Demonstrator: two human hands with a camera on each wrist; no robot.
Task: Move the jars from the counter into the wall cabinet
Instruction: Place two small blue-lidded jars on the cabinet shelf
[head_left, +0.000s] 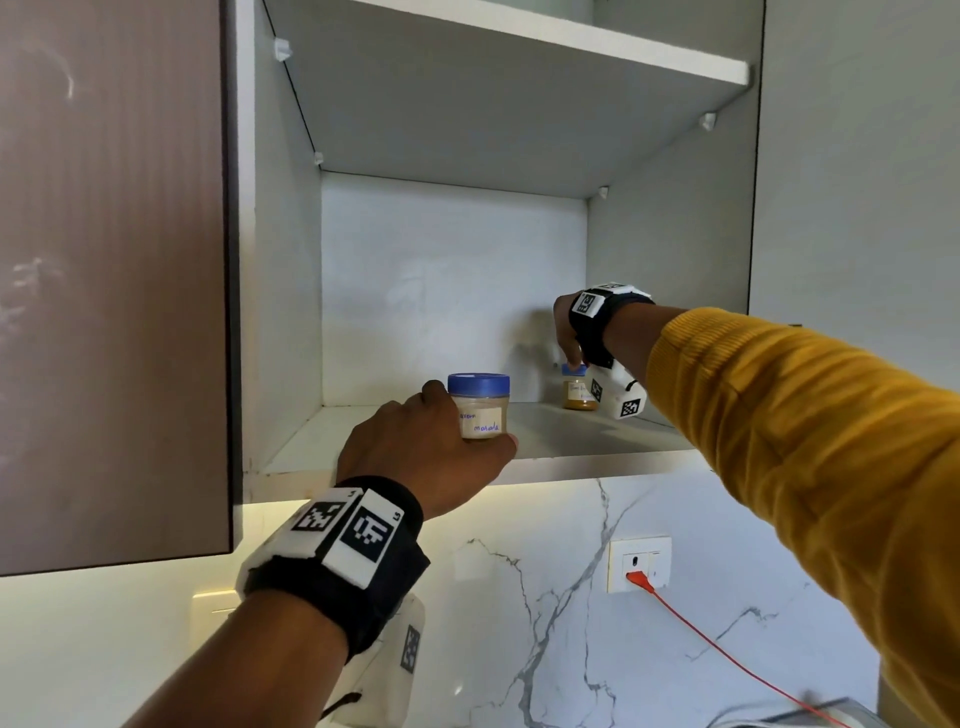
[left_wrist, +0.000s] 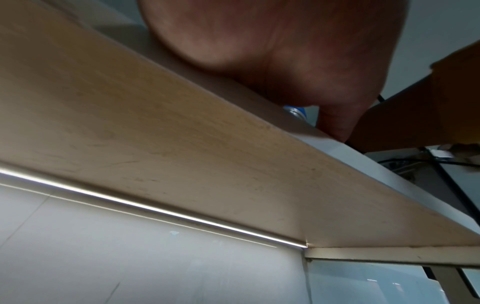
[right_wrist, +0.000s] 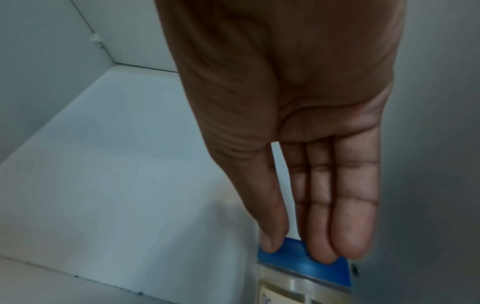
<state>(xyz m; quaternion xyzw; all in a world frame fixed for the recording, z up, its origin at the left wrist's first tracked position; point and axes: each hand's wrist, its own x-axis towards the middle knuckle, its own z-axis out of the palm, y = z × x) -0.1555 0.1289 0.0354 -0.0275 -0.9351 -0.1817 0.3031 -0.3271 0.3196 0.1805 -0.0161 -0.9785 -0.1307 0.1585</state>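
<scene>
The wall cabinet's lower shelf (head_left: 571, 457) stands open in the head view. My left hand (head_left: 470, 418) grips a blue-lidded jar (head_left: 480, 402) of beige powder with a handwritten label, at the shelf's front edge. The left wrist view shows only my palm (left_wrist: 272, 51) and a sliver of the blue lid (left_wrist: 296, 112) above the cabinet's underside. Deep at the right rear, my right hand (head_left: 571, 361) reaches down onto a smaller blue-lidded jar (head_left: 577, 395) of yellow-brown powder standing on the shelf. In the right wrist view, thumb and straight fingers (right_wrist: 322, 236) pinch its lid (right_wrist: 301, 261).
A brown cabinet door (head_left: 114, 260) hangs open at the left. An upper shelf (head_left: 519, 36) spans the cabinet overhead. Below, on the marble wall, a socket (head_left: 639, 564) holds a red cable (head_left: 727, 654) running down to the right. The rest of the lower shelf is bare.
</scene>
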